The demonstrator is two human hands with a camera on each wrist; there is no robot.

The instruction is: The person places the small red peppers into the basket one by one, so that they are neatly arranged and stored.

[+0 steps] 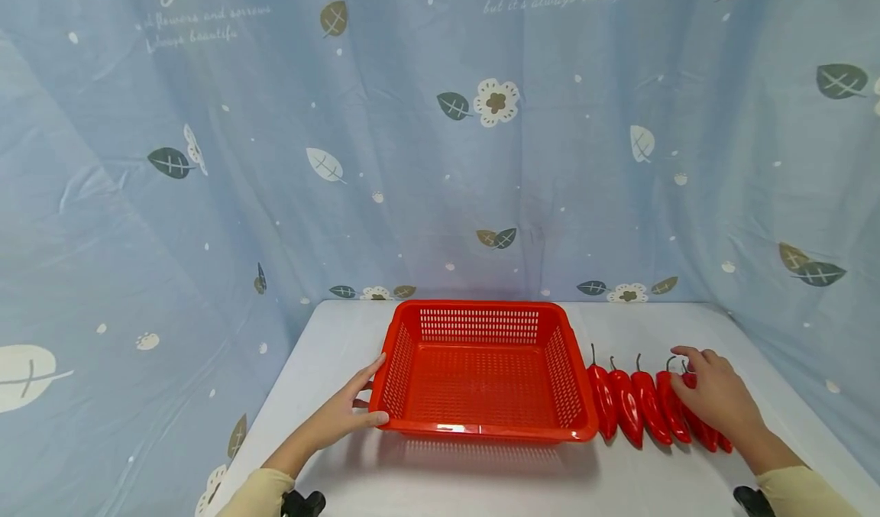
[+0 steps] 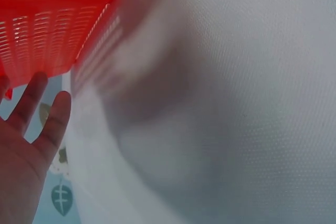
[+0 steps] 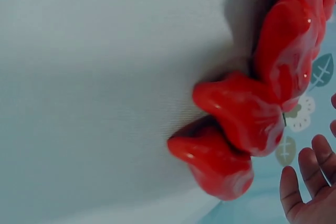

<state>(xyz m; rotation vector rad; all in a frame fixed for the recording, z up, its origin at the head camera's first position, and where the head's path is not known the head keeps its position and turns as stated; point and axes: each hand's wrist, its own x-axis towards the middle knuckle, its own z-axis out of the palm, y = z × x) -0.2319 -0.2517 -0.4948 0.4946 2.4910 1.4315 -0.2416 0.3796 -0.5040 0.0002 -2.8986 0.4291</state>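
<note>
A red plastic basket (image 1: 481, 429) with slotted walls sits on the white table, nothing inside it. At its left side is my left hand (image 1: 340, 418), thumb at the front corner and fingers along the left rim. In the left wrist view, the fingers (image 2: 52, 124) look straight and spread beside the basket wall (image 2: 47, 35). Several red peppers (image 1: 626, 406) with green stems lie in a row right of the basket. My right hand (image 1: 722, 395) hovers over the rightmost ones, fingers loosely bent, partly hiding them. The right wrist view shows its fingers (image 3: 312, 174) apart from the peppers (image 3: 220, 161).
The white table (image 1: 330, 494) extends in front of the basket and to both sides. Blue patterned cloth (image 1: 412, 196) hangs behind the table and along its sides. The leftmost pepper (image 1: 603, 402) lies close against the basket's right rim.
</note>
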